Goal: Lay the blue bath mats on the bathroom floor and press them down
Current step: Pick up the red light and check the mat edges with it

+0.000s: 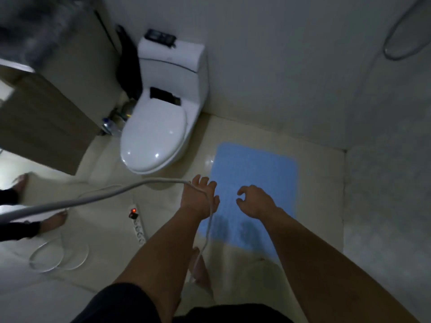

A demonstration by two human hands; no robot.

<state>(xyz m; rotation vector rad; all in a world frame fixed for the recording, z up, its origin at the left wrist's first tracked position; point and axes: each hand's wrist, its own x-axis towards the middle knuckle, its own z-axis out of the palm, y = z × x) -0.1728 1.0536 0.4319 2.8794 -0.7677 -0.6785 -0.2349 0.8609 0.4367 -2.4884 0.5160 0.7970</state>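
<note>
- We are in a home bathroom, dim and small.
- Beyond our fingertips point(211, 183) stands a white toilet point(161, 127), lid closed, against a pale wall point(279, 66).
- Under our fingers lies a blue bath mat point(254, 169) on glossy cream floor tiles point(105, 252).
- Far right of our fingers, a shower hose point(401, 38) loops on the wall.
- Left of our fingers sit a wooden vanity cabinet point(46, 117) and a power strip point(137, 224).

One head-worn view looks steeply down from standing height. Both outstretched hands sit mid-frame, floor point(233, 131) beyond.
</note>
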